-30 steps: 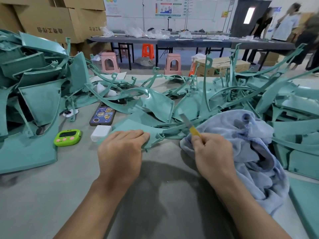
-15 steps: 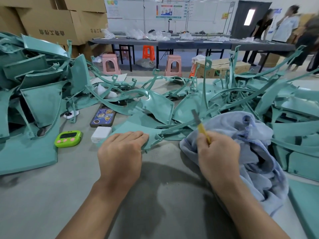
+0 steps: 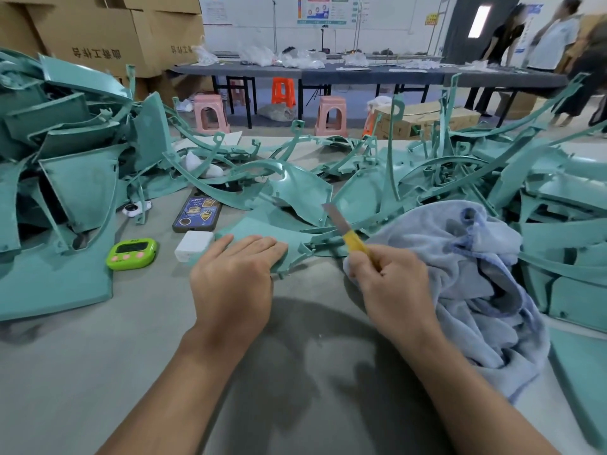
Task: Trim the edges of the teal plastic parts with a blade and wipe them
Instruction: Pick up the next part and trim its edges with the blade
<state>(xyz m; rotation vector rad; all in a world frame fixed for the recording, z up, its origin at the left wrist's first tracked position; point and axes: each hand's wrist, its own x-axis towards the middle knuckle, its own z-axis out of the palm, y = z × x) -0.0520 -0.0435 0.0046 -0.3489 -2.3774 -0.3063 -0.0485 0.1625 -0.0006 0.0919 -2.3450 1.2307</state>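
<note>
A flat teal plastic part (image 3: 259, 229) lies on the grey table in front of me. My left hand (image 3: 233, 277) rests palm down on its near edge, fingers together. My right hand (image 3: 387, 280) grips a yellow-handled blade (image 3: 345, 226); the steel tip points up and away, over the part's right end, and I cannot tell whether it touches the plastic. A crumpled pale blue cloth (image 3: 460, 277) lies just right of my right hand.
Heaps of teal parts stand at the left (image 3: 65, 178) and right (image 3: 542, 205). A phone (image 3: 197, 213), a white block (image 3: 193, 246) and a green timer (image 3: 132, 253) lie left of my left hand. People stand at the far right (image 3: 555, 37).
My right hand has shifted a little left and tilted the blade, so its tip now leans left over the part. My left hand has stayed pressed on the part.
</note>
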